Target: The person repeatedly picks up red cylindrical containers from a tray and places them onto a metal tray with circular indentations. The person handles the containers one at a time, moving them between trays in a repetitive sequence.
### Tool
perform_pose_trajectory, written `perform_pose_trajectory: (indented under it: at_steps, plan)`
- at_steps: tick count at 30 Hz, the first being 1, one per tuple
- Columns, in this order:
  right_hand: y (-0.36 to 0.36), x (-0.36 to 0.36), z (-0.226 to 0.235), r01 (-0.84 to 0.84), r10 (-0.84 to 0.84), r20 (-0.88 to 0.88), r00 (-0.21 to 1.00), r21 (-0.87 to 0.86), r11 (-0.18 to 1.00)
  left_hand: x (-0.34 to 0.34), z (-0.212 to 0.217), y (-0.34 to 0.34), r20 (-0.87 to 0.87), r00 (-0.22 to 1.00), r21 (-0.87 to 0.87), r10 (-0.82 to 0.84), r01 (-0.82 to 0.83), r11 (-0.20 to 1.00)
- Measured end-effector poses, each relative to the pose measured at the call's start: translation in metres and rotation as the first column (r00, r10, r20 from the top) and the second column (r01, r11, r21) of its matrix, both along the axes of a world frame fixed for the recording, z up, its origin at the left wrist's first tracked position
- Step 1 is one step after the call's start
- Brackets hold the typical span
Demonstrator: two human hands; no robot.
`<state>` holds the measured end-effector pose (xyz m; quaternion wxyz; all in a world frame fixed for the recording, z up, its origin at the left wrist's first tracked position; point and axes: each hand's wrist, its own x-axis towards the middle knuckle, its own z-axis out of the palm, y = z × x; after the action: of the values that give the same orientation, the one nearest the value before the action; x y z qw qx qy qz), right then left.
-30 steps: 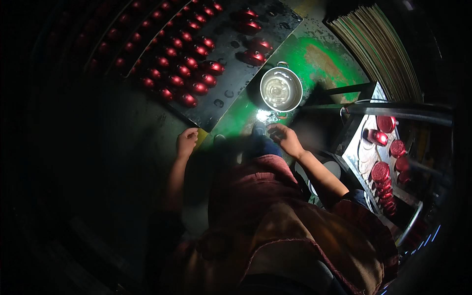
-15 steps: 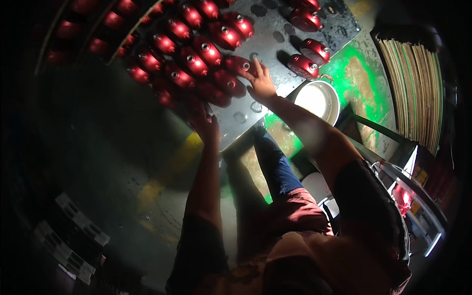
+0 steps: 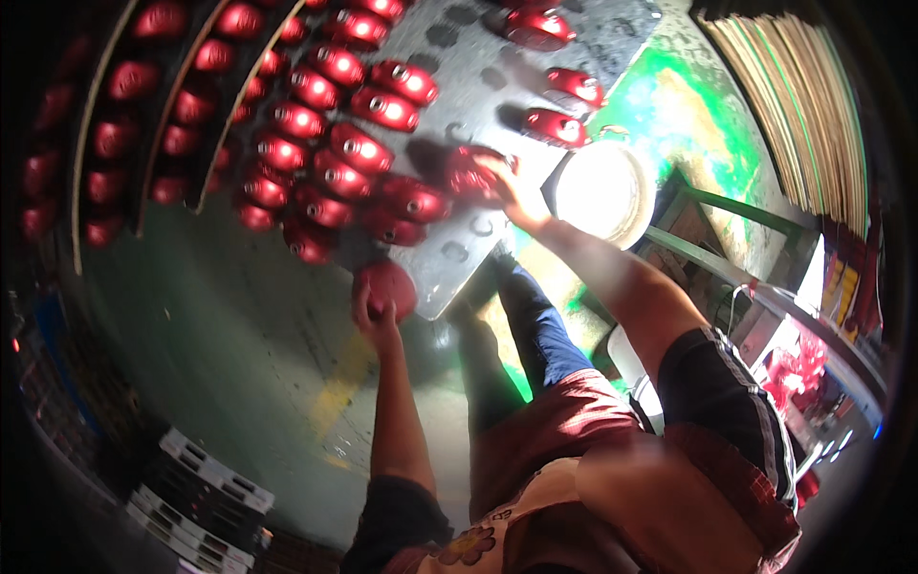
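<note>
My left hand (image 3: 377, 316) is closed on a red rounded piece (image 3: 390, 285) off the near left edge of the grey metal table (image 3: 459, 306); its round, duller face shows. On the table, my right hand (image 3: 513, 191) has its fingers over a second glossy red rounded piece (image 3: 467, 172), which is blurred by motion. Closely packed to its left stand several more red rounded pieces (image 3: 342, 177), each with a small silver fitting on its curved side. A few others, among them a red piece (image 3: 555, 126), sit apart at the right side.
A bright white round pot (image 3: 626, 215) stands just right of the table. Racks at the far left hold rows of red pieces (image 3: 117, 134). At the right are stacked sheets (image 3: 798, 115) and a metal frame (image 3: 736, 273). White-and-black crates (image 3: 196, 507) lie at the lower left.
My left hand has drawn a red piece off the table's near edge, toward me. The right hand's red piece now lies apart from the packed group. The view has shifted, showing more of the racks.
</note>
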<state>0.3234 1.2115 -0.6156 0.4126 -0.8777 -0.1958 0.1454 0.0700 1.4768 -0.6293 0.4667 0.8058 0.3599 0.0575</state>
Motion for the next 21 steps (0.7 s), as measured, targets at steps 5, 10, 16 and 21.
perform_pose_trajectory:
  at_steps: [5, 10, 16, 21]
  plan:
    - [-0.095, -0.084, 0.152, 0.390, -0.286, -0.382, 0.879, 0.231, 0.891, -0.038, 0.133, -0.033, -0.009, 0.998, -0.294, -0.064, 0.058, 0.954]
    - [-0.159, -0.170, 0.286, 0.842, -0.608, -0.584, 0.537, 0.335, 0.422, -0.019, 0.253, -0.082, 0.221, 0.963, -0.721, -0.153, 0.267, 0.639]
    - [-0.235, -0.204, 0.368, 0.633, -0.045, -0.658, 0.752, 0.740, -0.227, 0.026, 0.321, -0.175, 0.363, 0.932, -0.918, 0.017, 0.360, -0.166]
    - [-0.277, -0.171, 0.372, 0.645, 0.442, -0.474, 0.761, 0.628, -0.436, 0.085, 0.333, -0.291, 0.138, 0.986, -0.784, -0.092, 0.052, -0.618]
